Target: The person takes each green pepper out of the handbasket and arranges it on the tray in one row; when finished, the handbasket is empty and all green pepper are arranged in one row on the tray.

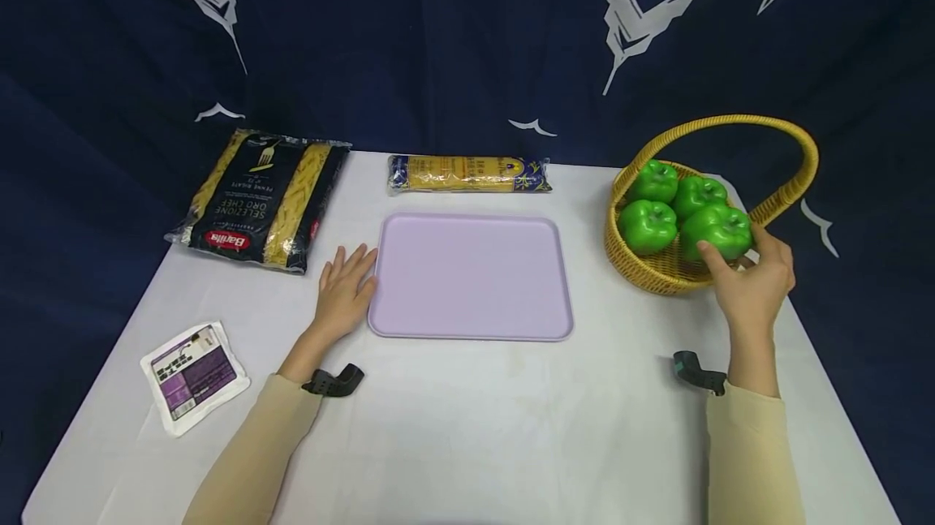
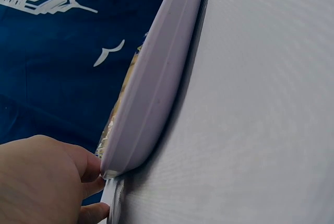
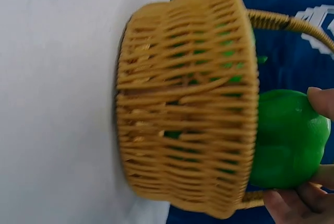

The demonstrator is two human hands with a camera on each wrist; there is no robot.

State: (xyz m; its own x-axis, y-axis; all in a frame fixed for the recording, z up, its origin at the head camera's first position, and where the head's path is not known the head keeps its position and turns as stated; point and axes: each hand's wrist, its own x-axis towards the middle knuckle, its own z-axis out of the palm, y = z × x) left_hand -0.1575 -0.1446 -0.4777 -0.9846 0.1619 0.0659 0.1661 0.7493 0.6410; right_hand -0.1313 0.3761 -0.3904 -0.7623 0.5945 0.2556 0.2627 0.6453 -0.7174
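In the head view my right hand point(image 1: 756, 277) grips a green bell pepper point(image 1: 717, 231) at the front right of a yellow wicker basket point(image 1: 650, 275). Thumb and fingers lie on opposite sides of it, and in the right wrist view the green bell pepper point(image 3: 287, 139) shows above the basket rim. Several green bell peppers are in the basket, among them one at its left point(image 1: 647, 226). My left hand point(image 1: 343, 294) rests on the table with fingers spread, its fingertips at the left edge of a pale purple tray point(image 1: 471, 277).
A dark bag of penne pasta point(image 1: 259, 199) lies at the back left. Behind the tray is a long yellow and blue noodle packet point(image 1: 467, 174). Nearer on the left lies a white and purple pouch point(image 1: 195, 377). The basket's tall handle point(image 1: 730, 121) arches over the peppers.
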